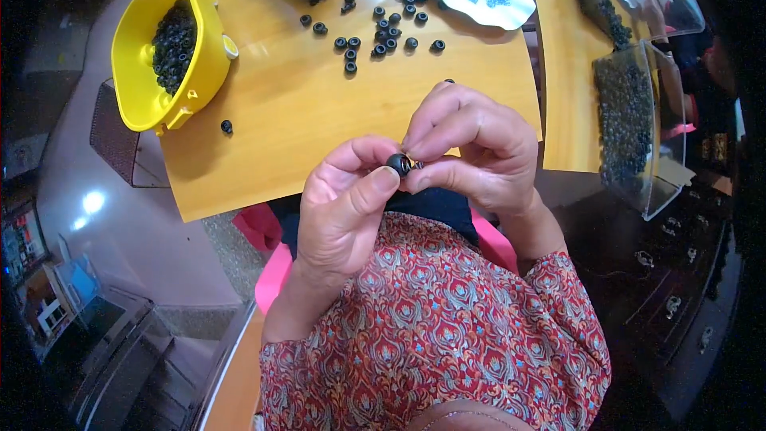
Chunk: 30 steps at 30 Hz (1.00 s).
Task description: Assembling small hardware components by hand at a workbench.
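Hands pinch ring; yellow tub holds rings.

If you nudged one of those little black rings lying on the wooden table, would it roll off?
Probably not far: the black rings lie flat on the wooden table, so a nudge would likely slide them. Tipped on edge, one might roll. They look small and light; the left hand pinches one with fingertips alone.

Wooden table, grey floor, dark cabinet, light glare
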Available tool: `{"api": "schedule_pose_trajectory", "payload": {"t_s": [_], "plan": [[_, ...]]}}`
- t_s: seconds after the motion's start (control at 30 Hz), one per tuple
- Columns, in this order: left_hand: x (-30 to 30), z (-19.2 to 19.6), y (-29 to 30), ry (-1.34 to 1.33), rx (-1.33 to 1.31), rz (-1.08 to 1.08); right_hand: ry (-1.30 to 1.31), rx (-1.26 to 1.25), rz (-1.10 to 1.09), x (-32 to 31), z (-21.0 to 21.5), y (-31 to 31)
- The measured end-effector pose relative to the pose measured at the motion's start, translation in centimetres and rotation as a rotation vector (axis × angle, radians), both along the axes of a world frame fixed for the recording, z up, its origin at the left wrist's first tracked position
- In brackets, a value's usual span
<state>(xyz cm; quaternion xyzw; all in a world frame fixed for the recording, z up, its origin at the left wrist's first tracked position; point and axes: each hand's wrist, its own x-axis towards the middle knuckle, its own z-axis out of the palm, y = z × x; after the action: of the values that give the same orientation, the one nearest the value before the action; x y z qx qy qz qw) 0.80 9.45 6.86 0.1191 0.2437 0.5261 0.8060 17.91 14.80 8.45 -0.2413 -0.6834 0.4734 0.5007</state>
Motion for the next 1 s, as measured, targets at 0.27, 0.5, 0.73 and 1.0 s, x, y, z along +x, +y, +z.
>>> {"api": "schedule_pose_trajectory", "payload": {"t_s": [0.27,0.5,0.73,1.0], "plan": [[0.1,0.1,0.3,0.017,0.039,0.001,-0.198,0.125,-0.074,0.4,1.4,-0.2],[-0.4,-0.6,0.7,0.275,0.300,0.028,-0.429,0.181,-0.104,0.5,3.0,-0.2],[-0.4,-1.1,0.6,-0.068,-0.022,-0.062,-0.322,0.095,-0.096,0.0,2.5,0.1],[-0.2,-1.6,1.3,-0.137,0.075,-0.037,-0.361,0.089,-0.146,0.7,1.4,1.4]]}}
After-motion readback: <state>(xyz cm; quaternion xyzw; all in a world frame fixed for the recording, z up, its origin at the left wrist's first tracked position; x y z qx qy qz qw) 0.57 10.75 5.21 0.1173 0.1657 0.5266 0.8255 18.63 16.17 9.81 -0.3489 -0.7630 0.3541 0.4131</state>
